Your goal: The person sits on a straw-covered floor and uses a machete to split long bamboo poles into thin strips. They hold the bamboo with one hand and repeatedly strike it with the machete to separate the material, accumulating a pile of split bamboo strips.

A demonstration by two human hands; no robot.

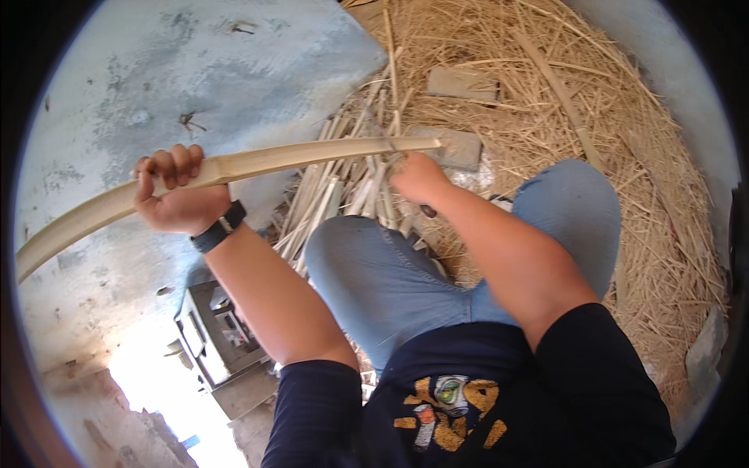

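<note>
A long pale split bamboo strip (289, 157) runs from the far left across to the middle, its right end above a brick (455, 148). My left hand (173, 187) is closed around the strip, its fingers curled over the upper edge; a dark watch is on that wrist. Near the strip's right end, my right hand (421, 181) is closed on a knife (427, 210). The dark butt of its handle shows below the fist. A thin part of the blade seems to cross the strip just left of the fist; the rest is hidden.
Bamboo shavings (538, 101) cover the floor ahead and to the right, with another brick (462, 83) among them. A bundle of split strips (343, 175) lies beyond my left knee. A blue-white wall (257, 86) stands at the left, with a dark metal-framed object (214, 335) below.
</note>
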